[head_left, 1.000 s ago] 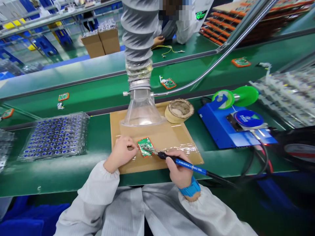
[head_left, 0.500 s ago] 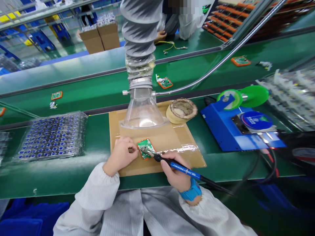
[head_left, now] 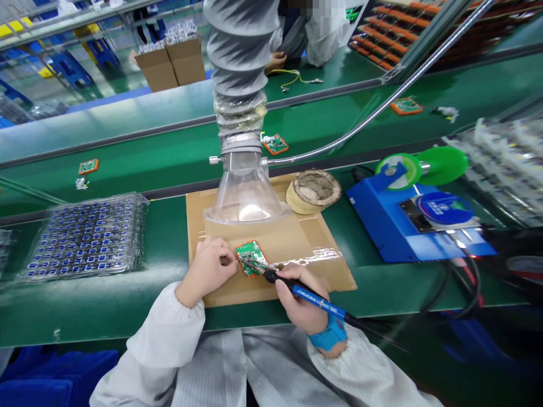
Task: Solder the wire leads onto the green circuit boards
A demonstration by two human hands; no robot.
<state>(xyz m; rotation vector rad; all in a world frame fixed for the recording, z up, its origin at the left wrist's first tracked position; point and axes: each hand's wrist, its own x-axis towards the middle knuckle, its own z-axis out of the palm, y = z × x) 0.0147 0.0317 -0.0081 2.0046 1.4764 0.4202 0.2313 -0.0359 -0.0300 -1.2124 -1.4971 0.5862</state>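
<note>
Here, straight in front of me, a small rectangular green circuit board with an orange edge (head_left: 251, 251) lies on a flat sheet of brown cardboard (head_left: 303, 234), which rests on the glossy green worktop (head_left: 165, 234). My right hand (head_left: 306, 315) grasps a slim blue-and-black soldering iron (head_left: 316, 299) like a pen, its thin metal end slanting left over the board. From its back end a black cord (head_left: 369, 326) trails away to the right. My left hand (head_left: 211, 269) is beside the board's left edge, thumb and forefinger drawn together; I cannot tell whether something fine is pinched between them. Just beyond the board is a clear plastic funnel-shaped hood (head_left: 246, 195), with a thick-walled beige ring (head_left: 304, 202) near it on the right.

As I judge it, the board will feel light and stiff, and its small parts could be fragile; it may slide easily on the smooth cardboard. I would take it by the orange edge, fingertips on opposite sides, pressing nothing on its face. The iron should be light and rigid too, perhaps tugged a little by its cord. The safe hold is the blue-and-black handle, well back from the metal, which could be hot
</note>
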